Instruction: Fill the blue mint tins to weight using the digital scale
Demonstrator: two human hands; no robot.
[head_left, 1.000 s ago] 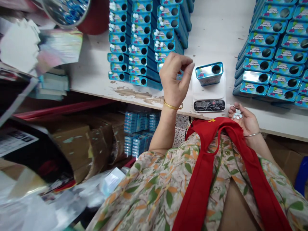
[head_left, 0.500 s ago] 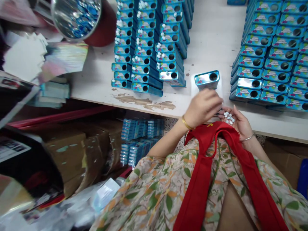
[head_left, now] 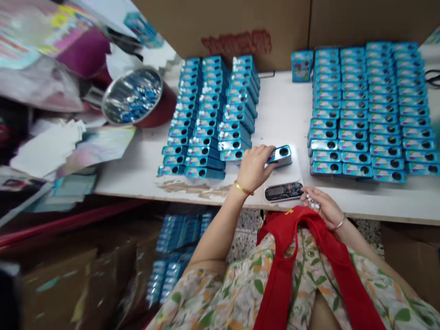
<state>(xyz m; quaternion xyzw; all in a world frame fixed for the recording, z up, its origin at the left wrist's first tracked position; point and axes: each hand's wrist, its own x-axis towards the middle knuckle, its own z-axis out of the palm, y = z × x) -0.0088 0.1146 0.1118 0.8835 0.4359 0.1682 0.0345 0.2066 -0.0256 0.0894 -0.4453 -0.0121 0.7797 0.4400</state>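
Observation:
My left hand [head_left: 253, 168], with a gold bangle at the wrist, grips the left end of a blue tin [head_left: 283, 155] between thumb and fingers. The tin has a dark round opening in its top and is on a white digital scale [head_left: 296, 170] with a black display panel. Cupped at the scale's right front corner, my right hand [head_left: 325, 205] holds several small white candies [head_left: 312, 202] in its fingers. Rows of similar tins [head_left: 206, 133] stand just left of the scale, many with white candies on top.
More blue tins [head_left: 355, 137] stand in rows on the right of the white table [head_left: 275, 105]. A metal bowl [head_left: 156, 112] of blue and silver pieces is at the left, near paper sheets [head_left: 106, 146]. Cardboard [head_left: 237, 23] borders the back. Stacked packs [head_left: 175, 233] lie below the table.
My left hand has moved from above my right palm to the tin on the scale and closed on its left end. The head view has tilted up, showing more table.

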